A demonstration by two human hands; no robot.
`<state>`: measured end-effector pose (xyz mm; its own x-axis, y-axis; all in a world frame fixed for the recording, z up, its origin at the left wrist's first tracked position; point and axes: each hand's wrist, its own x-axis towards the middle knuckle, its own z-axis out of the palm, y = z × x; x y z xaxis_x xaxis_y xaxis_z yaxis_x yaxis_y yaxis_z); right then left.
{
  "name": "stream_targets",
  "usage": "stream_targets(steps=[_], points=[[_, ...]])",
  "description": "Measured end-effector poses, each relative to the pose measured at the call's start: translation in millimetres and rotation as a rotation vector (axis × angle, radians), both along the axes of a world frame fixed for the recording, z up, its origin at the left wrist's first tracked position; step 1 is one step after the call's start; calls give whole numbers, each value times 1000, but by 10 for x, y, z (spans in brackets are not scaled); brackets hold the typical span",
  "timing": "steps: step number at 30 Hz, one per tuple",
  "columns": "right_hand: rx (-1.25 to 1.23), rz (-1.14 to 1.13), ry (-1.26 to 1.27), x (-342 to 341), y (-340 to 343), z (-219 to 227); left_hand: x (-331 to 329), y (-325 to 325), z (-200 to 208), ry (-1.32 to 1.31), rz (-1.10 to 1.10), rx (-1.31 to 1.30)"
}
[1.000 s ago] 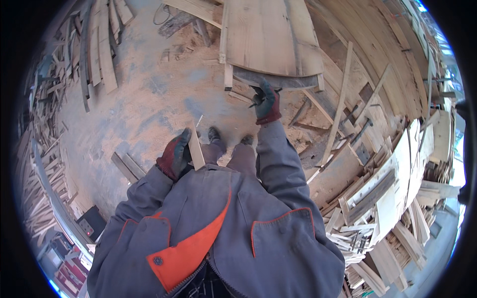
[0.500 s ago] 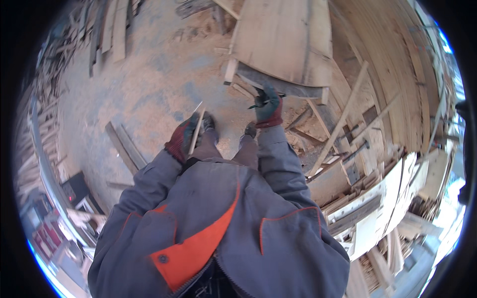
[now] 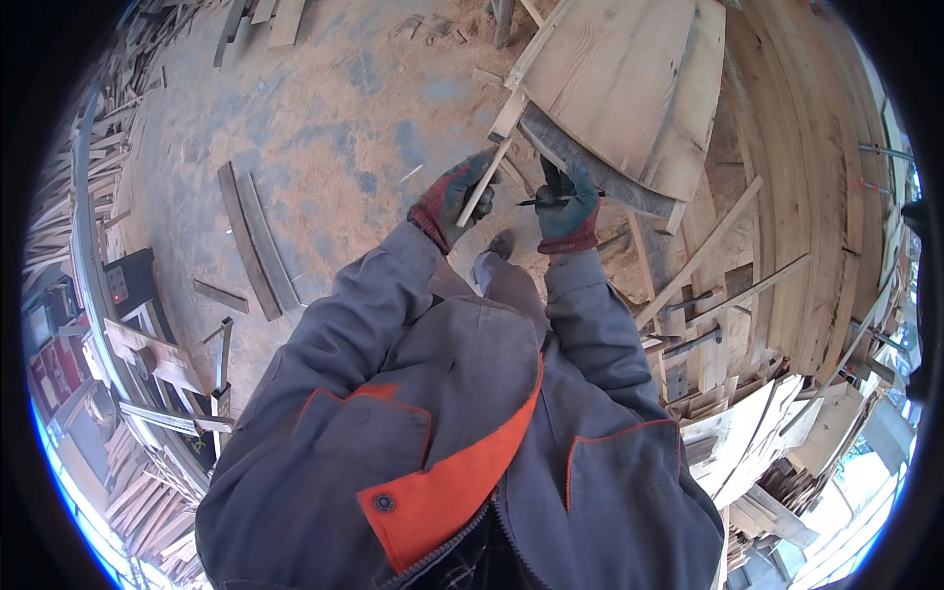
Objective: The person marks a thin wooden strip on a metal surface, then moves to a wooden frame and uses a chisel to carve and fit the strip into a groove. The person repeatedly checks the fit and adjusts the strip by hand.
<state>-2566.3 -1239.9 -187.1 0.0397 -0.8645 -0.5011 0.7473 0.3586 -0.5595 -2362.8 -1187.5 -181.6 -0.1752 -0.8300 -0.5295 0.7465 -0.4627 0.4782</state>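
Note:
My left hand (image 3: 450,201), in a red and dark green work glove, is closed round a thin pale wooden strip (image 3: 484,184). The strip's far end reaches the corner of a wide wooden panel (image 3: 619,84), though I cannot tell if they touch. A slim dark pen-like marker (image 3: 532,203) sticks out of my gloved right hand (image 3: 570,208), its tip pointing left toward the strip. That hand is just in front of the panel's curved, dark end piece (image 3: 602,177).
Long boards (image 3: 801,177) are stacked along the right. Clamps (image 3: 693,342) and a slanting batten (image 3: 700,254) lie before them. Two loose planks (image 3: 248,241) rest on the sawdust-strewn floor (image 3: 334,147) at left. Scrap wood (image 3: 98,157) is heaped along the far left.
My left hand has moved right and forward with the strip, closer to the panel's corner and my right hand. My right hand still holds the marker. The whole view has turned and shifted.

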Motion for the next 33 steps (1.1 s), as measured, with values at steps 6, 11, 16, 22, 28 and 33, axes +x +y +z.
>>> stream_targets(steps=[6,11,16,22,28,33], points=[[53,-1,-90,-53,-13,-130,-24,-256,-216,98,37,7],[59,-2,-94,-69,-29,-200,-44,-457,-321,150,88,34],[58,-27,-99,-37,-36,-117,-209,-560,-324,122,230,89],[69,-36,-118,-25,-37,-79,-336,-845,-420,218,317,180],[25,-1,-141,-66,-28,-164,-209,-1197,-753,247,194,71],[10,-1,-109,-59,-26,-153,-283,-1347,-719,262,171,27]])
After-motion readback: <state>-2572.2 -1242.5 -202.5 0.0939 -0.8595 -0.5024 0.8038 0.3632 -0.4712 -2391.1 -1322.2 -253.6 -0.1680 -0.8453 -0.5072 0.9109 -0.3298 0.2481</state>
